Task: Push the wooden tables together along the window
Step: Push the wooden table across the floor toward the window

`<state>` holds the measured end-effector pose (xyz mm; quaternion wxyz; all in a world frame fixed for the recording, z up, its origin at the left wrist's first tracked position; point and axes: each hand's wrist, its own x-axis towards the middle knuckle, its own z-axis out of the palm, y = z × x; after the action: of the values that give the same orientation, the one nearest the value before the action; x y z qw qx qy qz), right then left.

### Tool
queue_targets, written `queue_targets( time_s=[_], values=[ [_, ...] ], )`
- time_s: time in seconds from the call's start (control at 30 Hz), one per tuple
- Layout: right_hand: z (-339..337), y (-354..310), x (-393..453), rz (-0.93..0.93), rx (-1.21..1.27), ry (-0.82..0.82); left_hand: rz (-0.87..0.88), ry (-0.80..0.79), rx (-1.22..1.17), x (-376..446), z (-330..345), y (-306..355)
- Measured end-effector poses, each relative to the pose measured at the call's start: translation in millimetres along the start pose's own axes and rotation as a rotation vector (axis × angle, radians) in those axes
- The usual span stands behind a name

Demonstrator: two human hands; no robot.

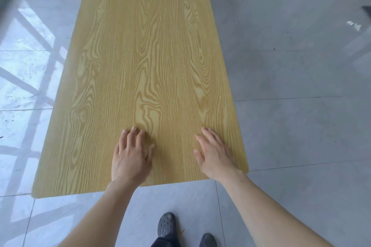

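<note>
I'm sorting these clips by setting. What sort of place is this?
Probably a bare indoor room, perhaps an office or hall being set up. A long wooden table stands on glossy grey floor tiles, and window-frame reflections fall on the floor at left. Both hands rest flat on it.

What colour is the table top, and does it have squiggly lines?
The long wooden table top is yellowish tan with wavy darker grain lines, seen in the head view.

The wooden table point(144, 66) ran long and bare ahead, its top free except near the close edge, where the left hand point(130, 156) and right hand point(215, 155) lay flat, apart from each other. Open tiled floor point(291, 86) flanked both long sides. Two dark shoes point(166, 224) stood just behind the near edge.
</note>
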<state>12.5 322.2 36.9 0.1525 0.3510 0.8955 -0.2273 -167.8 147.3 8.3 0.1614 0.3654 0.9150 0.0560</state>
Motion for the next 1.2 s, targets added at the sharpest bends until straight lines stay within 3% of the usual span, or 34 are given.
queue_targets(
  time_s=[0.13, 0.37, 0.77, 1.2],
  values=[
    [-59, 9, -3, 0.042, -0.003, -0.166, 0.013, -0.172, 0.11, 19, -44, 40],
    [-163, 83, 10, 0.048, -0.003, -0.115, 0.144, -0.276, 0.14, 68, -106, 152],
    [-363, 301, 45, 0.057, -0.067, -0.024, 0.172, -0.206, 0.113, 153, -184, 411],
    [-509, 396, 209, 0.033, -0.091, 0.064, 0.217, -0.126, 0.114, 358, -224, 561]
  ],
)
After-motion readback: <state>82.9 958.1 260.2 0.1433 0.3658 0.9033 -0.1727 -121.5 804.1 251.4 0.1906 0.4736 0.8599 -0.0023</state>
